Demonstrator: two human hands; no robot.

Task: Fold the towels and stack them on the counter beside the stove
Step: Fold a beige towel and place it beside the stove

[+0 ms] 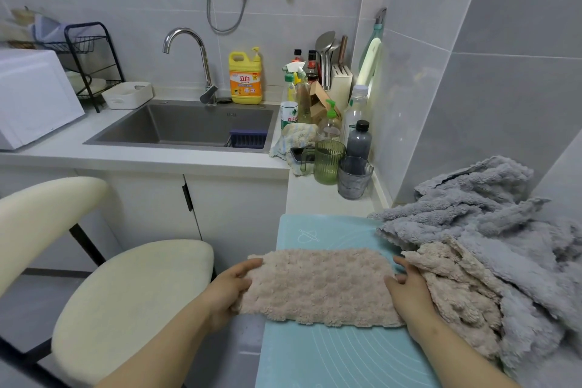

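Observation:
A beige fluffy towel [318, 285] lies as a flat rectangle across a light blue mat [330, 356] on the counter. My left hand [233, 288] grips its left end, which hangs past the counter edge. My right hand [407, 288] rests on its right end, fingers fairly straight. To the right lies a crumpled beige towel [459, 287], partly on a heap of grey towels [491, 217] against the wall.
Behind the mat stand a grey glass [354, 178], a green jug [327, 161] and several bottles. A sink [189, 127] lies at the back left. A cream chair [126, 302] stands on the floor to the left of the counter.

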